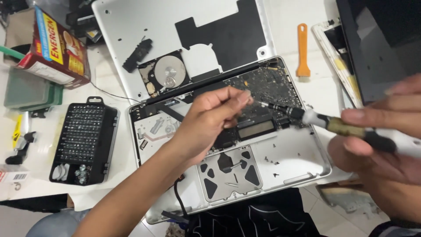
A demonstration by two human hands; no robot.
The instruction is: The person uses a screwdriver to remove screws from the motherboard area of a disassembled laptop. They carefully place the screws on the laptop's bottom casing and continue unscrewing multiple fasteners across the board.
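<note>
Laptop (280,162), frame centre, is open: bottom cover off, drive (165,74) out on it, loose screws around, board (263,85) in place. Right hand (386,131) grips screwdriver (324,122), tip at board; left hand (215,120) pinches at tip.

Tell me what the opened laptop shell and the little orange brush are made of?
The laptop shell looks like matte silver metal, probably aluminium: pale, smooth, with thin crisp edges. The orange brush looks like plastic: its handle is bright, evenly coloured and slightly glossy. Its bristles are too small to tell.
</note>
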